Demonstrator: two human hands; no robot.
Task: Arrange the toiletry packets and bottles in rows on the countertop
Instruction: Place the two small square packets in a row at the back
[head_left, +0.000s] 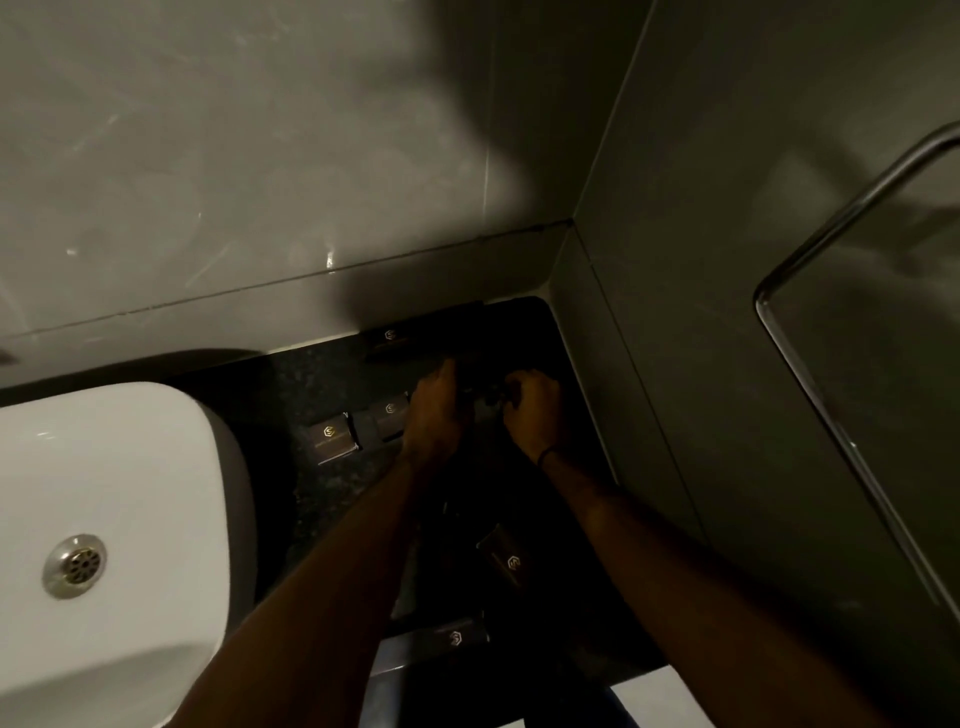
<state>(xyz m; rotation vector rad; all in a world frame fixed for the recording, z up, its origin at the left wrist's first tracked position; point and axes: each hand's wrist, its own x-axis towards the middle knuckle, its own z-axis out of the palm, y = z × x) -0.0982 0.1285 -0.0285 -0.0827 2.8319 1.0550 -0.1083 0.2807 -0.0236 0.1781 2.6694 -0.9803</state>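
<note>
Dark toiletry packets with gold logos lie on the black countertop (322, 374). A long box (395, 336) sits against the back wall. Two small boxes (332, 436) (390, 413) sit left of my hands. A dark tube (506, 564) and another long box (441, 638) lie near the front edge. My left hand (434, 410) reaches forward beside the second small box, its fingertips lost in shadow. My right hand (535, 410) is curled round a small dark bottle (488, 396) that stands between the two hands.
A white sink basin (130, 493) with a metal drain (75, 566) fills the left side. Tiled walls close the counter at the back and right. A metal rail (810, 395) runs along the right wall.
</note>
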